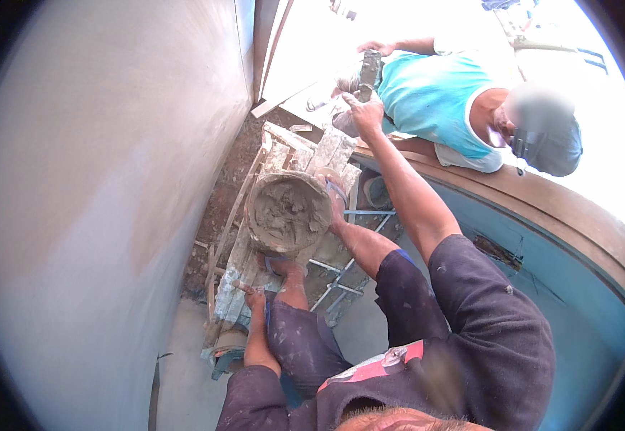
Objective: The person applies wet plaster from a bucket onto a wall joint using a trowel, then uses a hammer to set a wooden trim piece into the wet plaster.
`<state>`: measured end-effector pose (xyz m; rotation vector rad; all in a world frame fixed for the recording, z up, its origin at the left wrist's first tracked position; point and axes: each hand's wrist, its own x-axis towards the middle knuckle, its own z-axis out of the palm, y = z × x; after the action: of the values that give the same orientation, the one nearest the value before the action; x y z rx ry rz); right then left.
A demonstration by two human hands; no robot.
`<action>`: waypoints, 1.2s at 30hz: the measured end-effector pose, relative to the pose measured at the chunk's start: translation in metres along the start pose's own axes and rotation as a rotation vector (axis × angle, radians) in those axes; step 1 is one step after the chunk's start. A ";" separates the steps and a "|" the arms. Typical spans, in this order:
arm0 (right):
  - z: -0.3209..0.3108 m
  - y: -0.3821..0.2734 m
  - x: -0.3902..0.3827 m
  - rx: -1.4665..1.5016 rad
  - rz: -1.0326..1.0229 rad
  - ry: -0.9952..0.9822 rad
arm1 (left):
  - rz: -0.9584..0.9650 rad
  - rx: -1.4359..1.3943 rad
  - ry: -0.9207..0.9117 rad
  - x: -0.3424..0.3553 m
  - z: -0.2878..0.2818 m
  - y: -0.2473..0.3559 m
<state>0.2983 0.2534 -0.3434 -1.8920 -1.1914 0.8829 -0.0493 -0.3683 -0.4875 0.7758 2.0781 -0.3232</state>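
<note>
My right hand [367, 115] is stretched out far ahead, its fingers closed on the near end of a narrow, mortar-covered board [371, 70]. At the board's far end is a co-worker's hand [378, 48]; I cannot tell whether it grips the board too. Low on the left, my left hand [256, 297] is wrapped round a short wooden handle [242, 286], and the rest of that tool is hidden. Between my feet stands a round bucket [250, 215] with wet grey mortar [287, 212] in it.
I am on a platform of rough, mortar-stained planks [237, 262]. A smooth plastered wall [126, 179] rises along the left. To the right runs a wooden ledge [542, 194], with the co-worker [434, 100] beyond it. Metal bars [338, 276] and a small bucket [376, 192] lie below.
</note>
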 end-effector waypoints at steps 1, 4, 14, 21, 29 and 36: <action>0.012 -0.003 0.000 0.054 0.061 -0.020 | 0.034 0.053 -0.029 0.008 -0.003 0.001; 0.041 -0.026 0.002 0.437 0.314 -0.095 | 0.117 0.125 -0.041 0.022 -0.026 0.036; 0.075 -0.083 -0.002 0.857 0.415 -0.075 | -0.290 -0.229 -0.034 0.044 -0.032 0.066; 0.054 -0.123 -0.012 0.938 0.497 0.044 | -0.103 -0.063 -0.004 0.026 -0.077 0.078; -0.024 -0.207 -0.093 0.775 0.558 -0.079 | 0.065 -0.674 -0.074 -0.016 -0.227 0.170; -0.115 -0.328 -0.187 0.541 0.551 -0.273 | 0.355 -1.346 -0.644 -0.209 -0.453 0.330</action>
<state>0.1899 0.1580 0.0242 -1.6853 -0.4755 1.6157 -0.0435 0.0218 -0.0342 0.1213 1.0929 0.8553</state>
